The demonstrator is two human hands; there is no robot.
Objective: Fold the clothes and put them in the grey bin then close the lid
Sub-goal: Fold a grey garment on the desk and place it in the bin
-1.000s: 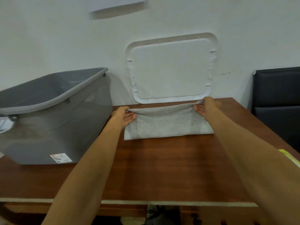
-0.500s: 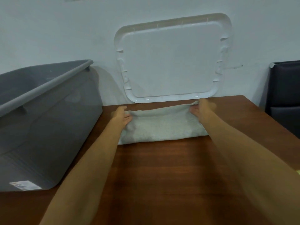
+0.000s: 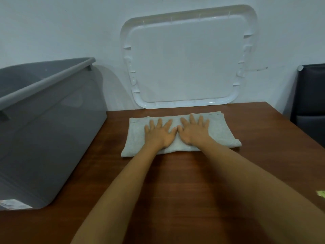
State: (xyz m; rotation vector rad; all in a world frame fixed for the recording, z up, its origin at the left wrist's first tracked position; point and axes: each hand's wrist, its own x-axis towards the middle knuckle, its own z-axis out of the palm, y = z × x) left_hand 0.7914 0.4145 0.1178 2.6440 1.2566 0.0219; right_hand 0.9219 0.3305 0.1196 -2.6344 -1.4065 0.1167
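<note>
A light grey cloth [image 3: 221, 131] lies folded into a flat rectangle on the wooden table [image 3: 193, 182], near the wall. My left hand [image 3: 159, 133] and my right hand [image 3: 194, 132] press flat on its middle, side by side, fingers spread and straight, thumbs almost touching. The grey bin [image 3: 45, 131] stands open at the left of the table. Its clear white lid [image 3: 188, 57] leans upright against the wall behind the cloth.
A black chair [image 3: 311, 95] stands past the table's right edge. A small yellow-green item [image 3: 321, 199] shows at the right border. The bin carries a label [image 3: 14, 206] low on its front wall.
Both hands let go of the cloth's far corners and moved inward to its middle, where they now lie flat. The top fold has been laid down. The camera moved closer.
</note>
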